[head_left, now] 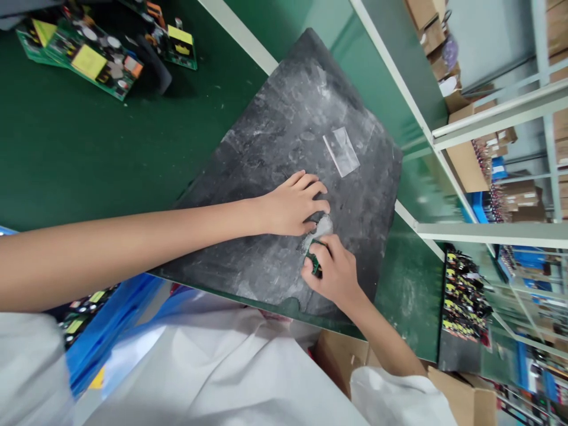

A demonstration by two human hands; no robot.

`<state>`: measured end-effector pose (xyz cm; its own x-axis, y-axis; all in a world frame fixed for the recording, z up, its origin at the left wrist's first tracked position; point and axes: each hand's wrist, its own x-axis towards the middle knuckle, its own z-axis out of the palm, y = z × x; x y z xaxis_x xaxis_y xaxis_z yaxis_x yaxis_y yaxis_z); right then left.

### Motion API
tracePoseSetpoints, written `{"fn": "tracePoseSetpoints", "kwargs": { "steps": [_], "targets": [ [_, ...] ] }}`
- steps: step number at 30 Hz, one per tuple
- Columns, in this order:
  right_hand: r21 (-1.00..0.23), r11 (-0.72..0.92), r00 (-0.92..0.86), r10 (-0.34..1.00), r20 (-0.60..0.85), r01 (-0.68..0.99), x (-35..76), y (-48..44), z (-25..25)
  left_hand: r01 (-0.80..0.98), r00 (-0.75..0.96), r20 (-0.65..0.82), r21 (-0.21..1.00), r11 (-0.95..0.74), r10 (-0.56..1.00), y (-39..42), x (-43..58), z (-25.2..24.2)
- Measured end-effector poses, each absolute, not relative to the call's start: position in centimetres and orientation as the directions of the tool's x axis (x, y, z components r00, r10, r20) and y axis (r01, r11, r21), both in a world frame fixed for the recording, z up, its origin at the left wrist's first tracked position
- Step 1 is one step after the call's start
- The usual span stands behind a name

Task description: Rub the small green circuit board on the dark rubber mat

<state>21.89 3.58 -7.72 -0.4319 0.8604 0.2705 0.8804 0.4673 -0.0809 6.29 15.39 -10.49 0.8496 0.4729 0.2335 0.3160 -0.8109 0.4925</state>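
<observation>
A dark grey, scuffed mat (275, 136) lies tilted on the green bench. My left hand (293, 204) rests on the mat with fingers curled, touching a small white patch of paste or film (323, 227). My right hand (332, 269) is just below it, gripping a small green part (316, 264) with the fingertips and pressing it against the mat beside the white patch. A clear rectangular strip (342, 151) lies on the mat farther away.
Green circuit boards with yellow parts (95, 56) lie at the far left of the bench. A blue bin with more boards (95, 313) sits near my left arm. A tray of parts (464, 302) stands at right. Metal shelving with cardboard boxes (470, 160) lines the right side.
</observation>
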Motion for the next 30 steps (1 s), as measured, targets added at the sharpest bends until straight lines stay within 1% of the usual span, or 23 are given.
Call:
{"fn": "tracePoseSetpoints", "kwargs": {
  "steps": [1,4,5,6,9,10,11,14,15,16,19,20,21,24,25,26,30],
  "targets": [
    [-0.081,0.449,-0.409,0.865,0.291,0.89,21.97,3.7,-7.75,0.318,0.847,0.239,0.488,-0.813,0.475,15.39,6.3,-10.51],
    [-0.09,0.304,-0.251,0.894,0.372,0.948,22.36,4.28,-7.8,0.329,0.844,0.239,0.478,-0.814,0.481,15.43,6.3,-10.53],
    [-0.089,0.287,-0.235,0.897,0.374,0.954,22.36,4.32,-7.79,0.328,0.846,0.234,0.479,-0.814,0.479,15.45,6.29,-10.51],
    [-0.086,0.306,-0.257,0.897,0.358,0.948,22.27,4.22,-7.76,0.324,0.849,0.231,0.482,-0.814,0.475,15.46,6.28,-10.48],
    [-0.068,0.464,-0.431,0.861,0.27,0.883,21.75,3.56,-7.67,0.31,0.854,0.233,0.489,-0.815,0.465,15.46,6.23,-10.43],
    [-0.067,0.487,-0.456,0.851,0.259,0.871,21.67,3.44,-7.65,0.308,0.853,0.239,0.488,-0.817,0.465,15.45,6.23,-10.43],
    [-0.068,0.477,-0.444,0.855,0.269,0.876,21.68,3.44,-7.64,0.311,0.849,0.246,0.484,-0.818,0.468,15.44,6.23,-10.45],
    [-0.094,0.329,-0.279,0.895,0.348,0.939,21.9,3.76,-7.67,0.321,0.845,0.246,0.478,-0.818,0.475,15.41,6.26,-10.49],
    [-0.097,0.306,-0.254,0.899,0.357,0.947,21.91,3.8,-7.69,0.319,0.847,0.242,0.48,-0.817,0.473,15.41,6.26,-10.5],
    [-0.092,0.321,-0.271,0.896,0.352,0.943,21.87,3.75,-7.73,0.315,0.851,0.239,0.482,-0.818,0.468,15.4,6.25,-10.51],
    [-0.064,0.468,-0.43,0.852,0.299,0.882,21.69,3.5,-7.85,0.3,0.856,0.243,0.486,-0.821,0.457,15.39,6.24,-10.55],
    [-0.064,0.486,-0.448,0.843,0.297,0.872,21.75,3.55,-7.9,0.301,0.855,0.244,0.485,-0.821,0.458,15.39,6.24,-10.55],
    [-0.067,0.47,-0.428,0.847,0.314,0.88,21.89,3.7,-7.94,0.306,0.853,0.243,0.483,-0.82,0.461,15.38,6.24,-10.56],
    [-0.095,0.328,-0.27,0.884,0.382,0.94,22.37,4.3,-7.97,0.324,0.85,0.23,0.481,-0.815,0.474,15.36,6.26,-10.53],
    [-0.095,0.306,-0.247,0.887,0.389,0.947,22.4,4.36,-7.96,0.326,0.851,0.227,0.48,-0.814,0.474,15.37,6.25,-10.51],
    [-0.091,0.312,-0.256,0.888,0.383,0.946,22.34,4.31,-7.94,0.324,0.852,0.227,0.481,-0.815,0.472,15.37,6.23,-10.49],
    [-0.049,0.436,-0.401,0.862,0.308,0.899,22.06,3.96,-7.9,0.308,0.854,0.242,0.48,-0.822,0.461,15.39,6.15,-10.45]
  ]
}}
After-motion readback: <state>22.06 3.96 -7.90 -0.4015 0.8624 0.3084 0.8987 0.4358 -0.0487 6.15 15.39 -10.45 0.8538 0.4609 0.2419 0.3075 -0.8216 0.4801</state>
